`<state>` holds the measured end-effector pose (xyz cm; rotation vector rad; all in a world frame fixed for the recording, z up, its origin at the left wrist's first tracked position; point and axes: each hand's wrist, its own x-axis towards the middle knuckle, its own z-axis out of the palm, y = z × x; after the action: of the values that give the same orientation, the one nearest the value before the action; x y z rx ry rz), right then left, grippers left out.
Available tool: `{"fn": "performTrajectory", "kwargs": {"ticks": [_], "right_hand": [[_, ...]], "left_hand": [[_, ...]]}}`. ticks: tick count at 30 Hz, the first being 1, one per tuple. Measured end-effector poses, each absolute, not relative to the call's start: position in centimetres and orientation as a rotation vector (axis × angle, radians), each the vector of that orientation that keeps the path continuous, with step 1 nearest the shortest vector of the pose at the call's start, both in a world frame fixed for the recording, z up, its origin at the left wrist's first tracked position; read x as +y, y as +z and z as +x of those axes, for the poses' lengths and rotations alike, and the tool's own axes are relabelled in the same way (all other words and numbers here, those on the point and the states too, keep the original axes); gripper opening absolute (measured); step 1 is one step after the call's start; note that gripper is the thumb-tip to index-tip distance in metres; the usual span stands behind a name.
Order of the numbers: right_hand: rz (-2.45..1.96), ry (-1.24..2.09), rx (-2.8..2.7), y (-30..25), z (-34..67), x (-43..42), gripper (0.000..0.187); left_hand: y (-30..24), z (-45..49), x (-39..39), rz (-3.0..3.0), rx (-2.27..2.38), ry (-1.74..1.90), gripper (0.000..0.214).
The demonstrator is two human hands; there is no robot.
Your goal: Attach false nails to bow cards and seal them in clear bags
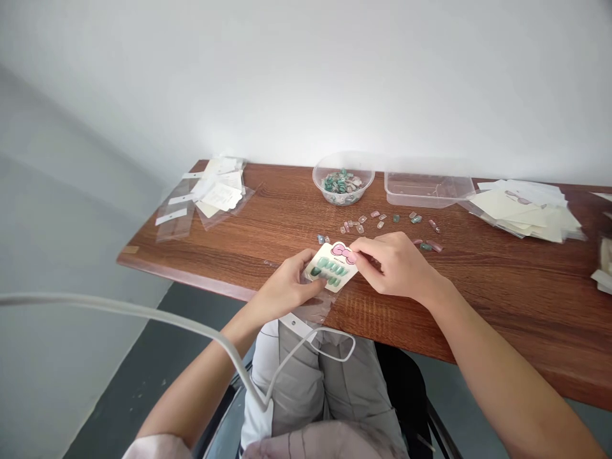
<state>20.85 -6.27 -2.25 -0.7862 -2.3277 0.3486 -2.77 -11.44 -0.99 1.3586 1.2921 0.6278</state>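
Observation:
A cream card with a pink bow print and rows of green press-on nails is held tilted just above the table's front edge. My left hand grips its left side, thumb across the lower front. At the upper right corner, by the bow, my right hand pinches the card between thumb and fingertips. Below the card hangs a clear plastic bag with a white header strip; whether the card is partly inside it I cannot tell.
Loose nails lie scattered behind my hands. Further back stand a round clear bowl of nails and a clear rectangular tray. Cards and bags lie left, a card pile right. A white cable crosses the foreground.

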Motion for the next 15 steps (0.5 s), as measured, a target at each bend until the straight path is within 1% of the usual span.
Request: {"fn": "performTrajectory", "kwargs": {"ticks": [3, 5, 11, 15], "right_hand": [[-0.816, 0.351, -2.304, -2.64, 20.44, -6.33, 0.022], [-0.837, 0.371, -2.286, -2.79, 20.23, -6.37, 0.023], [-0.848, 0.553, -2.297, -2.51, 20.27, -6.45, 0.020], [-0.816, 0.611, -2.346, -1.99, 20.31, -6.51, 0.025]], "left_hand": [[-0.94, -2.63, -11.47, 1.256, 1.306, 0.603, 0.040], [-0.86, -2.59, -11.43, 1.238, 1.319, 0.590, 0.041], [-0.67, -2.68, -11.27, 1.270, 1.319, 0.576, 0.040], [-0.68, -2.75, -11.29, 1.325, 1.295, 0.606, 0.033]]}}
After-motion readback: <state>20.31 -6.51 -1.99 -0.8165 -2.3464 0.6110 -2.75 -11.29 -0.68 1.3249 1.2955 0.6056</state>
